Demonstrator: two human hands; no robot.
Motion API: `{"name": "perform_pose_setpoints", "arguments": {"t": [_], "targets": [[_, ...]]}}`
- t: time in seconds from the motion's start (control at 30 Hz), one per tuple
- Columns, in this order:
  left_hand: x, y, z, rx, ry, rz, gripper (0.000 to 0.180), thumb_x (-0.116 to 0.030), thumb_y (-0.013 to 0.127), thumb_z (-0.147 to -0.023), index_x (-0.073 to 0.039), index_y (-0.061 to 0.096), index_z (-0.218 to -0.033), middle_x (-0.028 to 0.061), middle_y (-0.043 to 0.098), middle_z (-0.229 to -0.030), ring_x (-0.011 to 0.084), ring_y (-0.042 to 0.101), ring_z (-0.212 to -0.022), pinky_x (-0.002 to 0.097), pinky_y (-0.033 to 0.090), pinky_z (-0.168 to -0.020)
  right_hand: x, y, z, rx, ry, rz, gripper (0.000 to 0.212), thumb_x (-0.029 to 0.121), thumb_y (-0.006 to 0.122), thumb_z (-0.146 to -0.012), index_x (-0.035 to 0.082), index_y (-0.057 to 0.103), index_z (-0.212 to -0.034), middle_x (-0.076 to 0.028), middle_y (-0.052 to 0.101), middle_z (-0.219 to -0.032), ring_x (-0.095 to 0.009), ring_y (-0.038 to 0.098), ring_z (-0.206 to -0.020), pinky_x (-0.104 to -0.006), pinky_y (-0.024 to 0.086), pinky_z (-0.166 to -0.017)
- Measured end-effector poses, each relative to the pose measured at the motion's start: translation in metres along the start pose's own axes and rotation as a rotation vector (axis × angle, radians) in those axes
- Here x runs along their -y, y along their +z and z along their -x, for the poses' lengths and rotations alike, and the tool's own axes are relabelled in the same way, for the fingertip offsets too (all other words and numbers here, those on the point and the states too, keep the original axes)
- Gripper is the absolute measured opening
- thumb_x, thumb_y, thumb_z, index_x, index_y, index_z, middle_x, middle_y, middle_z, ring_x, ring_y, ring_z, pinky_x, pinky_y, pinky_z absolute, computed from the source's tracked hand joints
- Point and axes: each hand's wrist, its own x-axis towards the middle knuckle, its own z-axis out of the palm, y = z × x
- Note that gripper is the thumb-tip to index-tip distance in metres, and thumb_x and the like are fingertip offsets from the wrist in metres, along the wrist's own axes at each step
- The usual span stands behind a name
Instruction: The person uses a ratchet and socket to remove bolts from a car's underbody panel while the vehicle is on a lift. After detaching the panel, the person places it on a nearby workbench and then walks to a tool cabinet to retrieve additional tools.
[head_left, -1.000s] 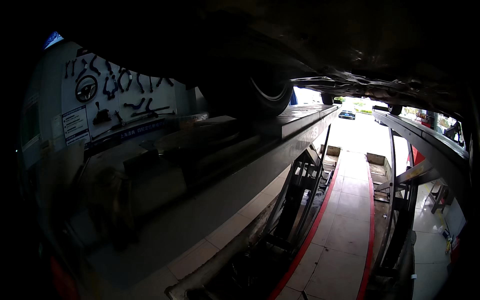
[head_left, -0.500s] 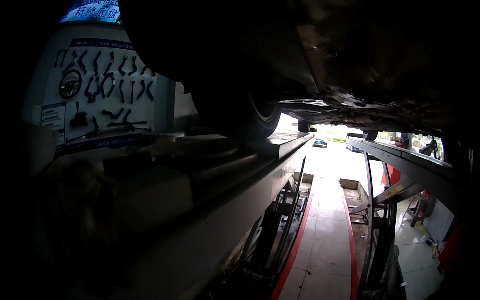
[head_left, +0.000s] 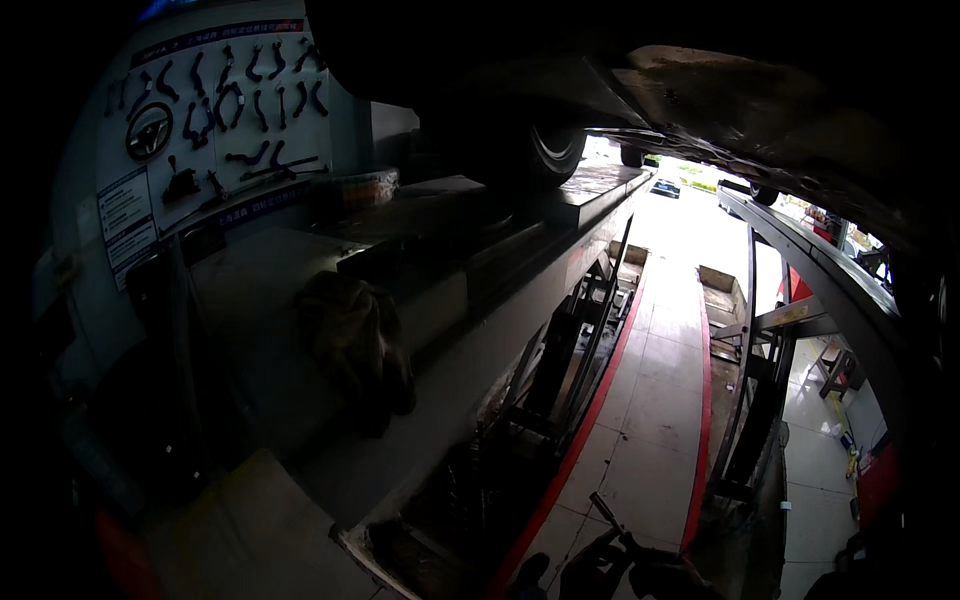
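Head view: left hand (head_left: 594, 568) and right hand (head_left: 662, 577) are by a rod (head_left: 606, 512), likely hard, best held mid-way; can't tell fingers' grip.

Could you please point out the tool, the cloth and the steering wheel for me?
Tool (head_left: 606, 511), head view: on its dark shaft.
Cloth (head_left: 356, 338), head view: on its middle folds.
Steering wheel (head_left: 149, 131), head view: on its hub.
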Motion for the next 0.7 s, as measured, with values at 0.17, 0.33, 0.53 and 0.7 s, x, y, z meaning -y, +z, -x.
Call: {"name": "perform_pose_setpoints", "arguments": {"t": [0.17, 0.33, 0.53, 0.7], "targets": [[-0.107, -0.072, 0.031, -0.376, 0.288, -0.314, 0.04, -0.029, 0.077, -0.09, -0.008, 0.066, -0.122, 0.0073, 0.07, -0.11, 0.023, 0.067, -0.107, 0.038, 0.054, -0.088, 0.063, 0.083, 0.035, -0.02, -0.164, 0.276, 0.045, 0.015, 0.063, -0.1, -0.006, 0.054, -0.138, -0.014, 0.069, -0.091, -0.019, 0.066, -0.076, -0.0315, 0.055, -0.067], [-0.266, -0.185, -0.037, -0.753, 0.691, -1.105, 0.059, -0.036, 0.08, -0.084, -0.008, 0.061, -0.132, 0.0121, 0.059, -0.134, 0.0333, 0.054, -0.127, 0.0488, 0.048, -0.098, 0.141, 0.154, 0.035, -0.038, -0.456, 0.572, 0.041, 0.007, 0.066, -0.097, -0.004, 0.058, -0.136, -0.01, 0.07, -0.089, -0.013, 0.064, -0.074, -0.0278, 0.053, -0.066], [-0.282, -0.273, -0.088, -0.566, 0.409, -1.478, 0.044, -0.027, 0.07, -0.093, -0.01, 0.059, -0.133, 0.0157, 0.056, -0.135, 0.0361, 0.055, -0.122, 0.0505, 0.047, -0.095, 0.207, 0.314, -0.05, 0.072, -0.676, 0.71, 0.041, 0.003, 0.066, -0.096, 0.0, 0.059, -0.136, -0.004, 0.071, -0.102, -0.01, 0.064, -0.086, -0.0259, 0.053, -0.073], [-0.267, -0.24, -0.084, -0.515, 0.84, -0.897, 0.021, -0.007, 0.056, -0.096, 0.0, 0.059, -0.116, 0.0198, 0.06, -0.114, 0.0391, 0.059, -0.098, 0.0498, 0.046, -0.083, 0.261, 0.398, -0.11, -0.057, -1.046, 1.515, 0.038, 0.037, 0.062, -0.098, 0.014, 0.065, -0.127, -0.012, 0.072, -0.095, -0.021, 0.071, -0.086, -0.0363, 0.057, -0.076]]}}
